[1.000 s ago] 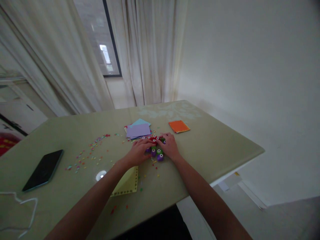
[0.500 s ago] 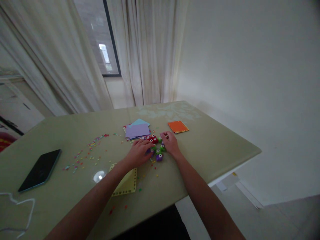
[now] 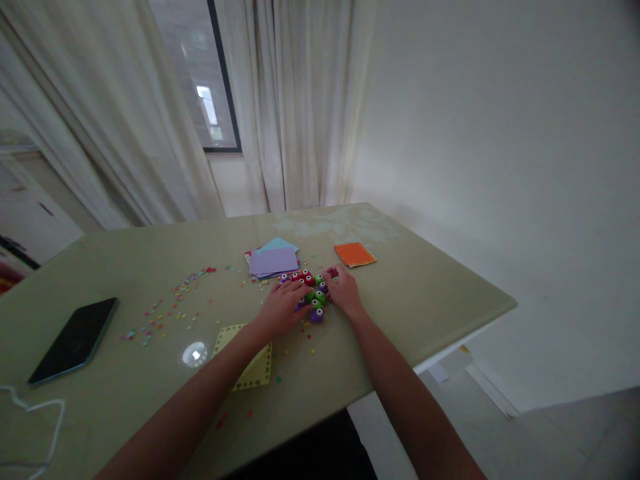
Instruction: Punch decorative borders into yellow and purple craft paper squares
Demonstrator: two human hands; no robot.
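A tight cluster of small round-eyed figures, among them a red figure (image 3: 309,281), a green figure (image 3: 319,295) and a purple figure (image 3: 317,316), stands on the table between my hands. My left hand (image 3: 284,308) lies palm down over the cluster's left side, fingers stretched out and touching some figures, hiding part of them. On the right edge, my right hand (image 3: 345,291) rests with loosely bent fingers against the green and purple figures. I see nothing gripped in either hand. A yellow card (image 3: 257,370) with punched edges lies partly under my left forearm.
Behind the cluster lies a stack of coloured cards (image 3: 274,261), with an orange card (image 3: 355,254) to its right. Confetti-like paper bits (image 3: 183,290) are scattered at left. A dark tablet (image 3: 75,340) and a white cable (image 3: 57,427) lie on the table's left side.
My left hand has shifted slightly right and its fingers lie further over the figures. My right hand's fingers have lowered a little towards the cluster. The view has moved slightly.
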